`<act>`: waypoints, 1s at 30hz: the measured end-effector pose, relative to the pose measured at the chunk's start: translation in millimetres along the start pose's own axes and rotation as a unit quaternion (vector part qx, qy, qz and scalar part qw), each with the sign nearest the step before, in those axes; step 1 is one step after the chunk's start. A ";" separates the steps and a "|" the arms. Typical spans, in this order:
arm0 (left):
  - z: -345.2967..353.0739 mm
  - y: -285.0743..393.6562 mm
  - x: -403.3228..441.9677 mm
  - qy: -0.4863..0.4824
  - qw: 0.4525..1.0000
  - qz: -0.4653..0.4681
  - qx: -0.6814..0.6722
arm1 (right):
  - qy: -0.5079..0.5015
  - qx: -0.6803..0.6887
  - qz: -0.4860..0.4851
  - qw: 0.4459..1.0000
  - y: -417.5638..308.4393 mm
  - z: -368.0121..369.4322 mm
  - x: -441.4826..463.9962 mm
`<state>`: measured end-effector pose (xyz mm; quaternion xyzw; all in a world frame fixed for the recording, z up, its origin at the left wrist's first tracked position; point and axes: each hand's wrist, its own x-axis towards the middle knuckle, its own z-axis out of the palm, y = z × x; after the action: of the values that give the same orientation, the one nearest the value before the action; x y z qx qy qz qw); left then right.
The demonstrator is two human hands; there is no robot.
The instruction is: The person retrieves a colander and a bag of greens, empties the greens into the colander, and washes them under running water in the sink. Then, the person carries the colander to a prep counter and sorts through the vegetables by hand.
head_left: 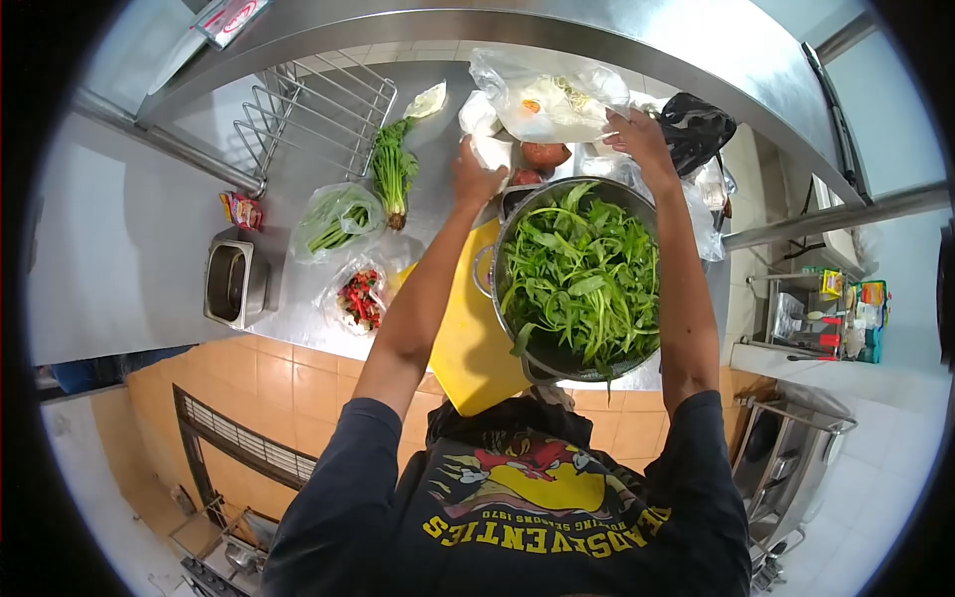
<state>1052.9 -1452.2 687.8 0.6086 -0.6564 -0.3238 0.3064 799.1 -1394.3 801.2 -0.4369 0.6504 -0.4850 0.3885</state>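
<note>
My left hand point(478, 177) reaches to the back of the steel counter, its fingers closed on a white object point(492, 152) whose kind I cannot make out. My right hand point(640, 141) grips the right edge of a clear plastic bag point(547, 107) with pale contents and an orange spot. Reddish-brown round vegetables point(545, 155) lie between the hands. Nearer to me, a big metal pot point(503, 289) is heaped with leafy greens point(585, 274), between my forearms. A yellow cutting board point(466, 353) sits left of the pot, partly under my left forearm.
On the left are a bunch of green stalks point(395, 169), bagged green beans point(338, 224), bagged chopped red peppers point(360, 298) and a steel container point(229, 284). A wire rack point(318, 109) stands behind them. A black plastic bag point(696, 129) lies back right. A steel shelf point(537, 35) overhangs the back.
</note>
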 end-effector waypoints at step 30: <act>-1.3 -36.9 70.7 -0.172 0.979 -0.027 0.110 | -0.019 0.008 0.042 0.999 -3.3 2.3 -15.4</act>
<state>1071.0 -1524.6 659.7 0.5912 -0.7144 -0.3572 0.1117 806.8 -1380.9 805.1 -0.4148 0.6568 -0.4654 0.4243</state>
